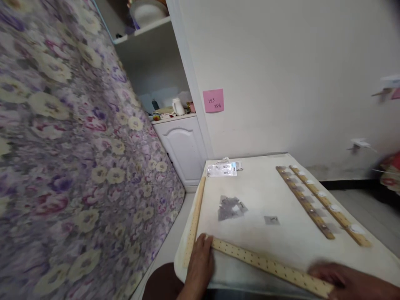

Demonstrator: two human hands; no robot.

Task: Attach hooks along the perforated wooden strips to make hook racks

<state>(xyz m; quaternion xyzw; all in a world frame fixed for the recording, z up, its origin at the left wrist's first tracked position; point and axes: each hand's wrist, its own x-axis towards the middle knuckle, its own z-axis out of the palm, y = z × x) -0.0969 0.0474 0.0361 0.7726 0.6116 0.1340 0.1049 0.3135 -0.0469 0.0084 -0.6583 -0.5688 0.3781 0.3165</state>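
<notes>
A long pale wooden strip with rows of small holes (262, 261) lies slantwise along the near side of the white table. My left hand (201, 260) has its fingers closed round the strip's left end. At the other end my right hand (340, 279), blurred by motion, grips the strip near its tip. Just left of my left hand, a second perforated wooden strip (195, 216) lies along the table's left edge. Beyond the held strip are several small clear plastic bags (231, 207) in a pile, and a single small bag (271, 220) with a dark bit inside.
Two wooden strips bearing whitish pieces, one (304, 202) and another (328, 204), lie on the right of the table (250, 183). Clear packaging (221, 169) sits at the back left. A floral curtain (84, 146) hangs to the left; a wall (265, 75) stands behind.
</notes>
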